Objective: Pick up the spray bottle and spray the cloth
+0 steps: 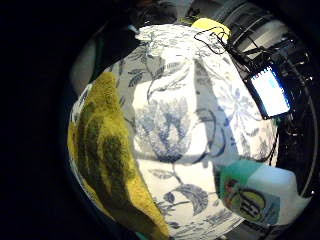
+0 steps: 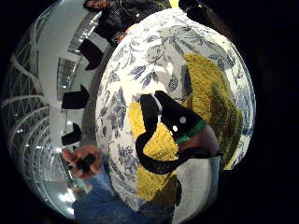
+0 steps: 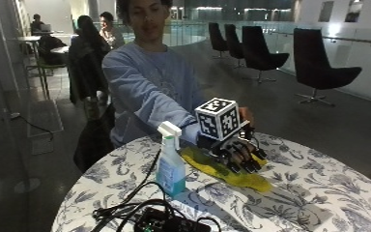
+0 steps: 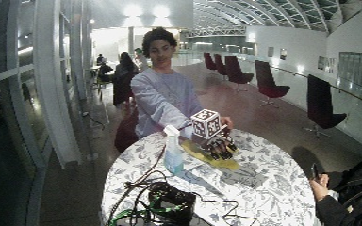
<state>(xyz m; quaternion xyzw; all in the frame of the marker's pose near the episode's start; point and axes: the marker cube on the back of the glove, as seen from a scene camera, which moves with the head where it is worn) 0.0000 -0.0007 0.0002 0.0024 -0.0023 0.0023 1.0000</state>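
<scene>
Over the yellow cloth (image 3: 234,173), gloved right hand (image 3: 237,150), fingers (image 3: 247,163) relaxed, empty; spray bottle (image 3: 171,166) label unreadable.

1. The person wore a light grey-blue long-sleeved sweatshirt (image 3: 150,87).
2. The right hand (image 3: 240,152) wore a black glove with black straps.
3. A green band (image 2: 190,132) showed at the glove's edge.
</scene>
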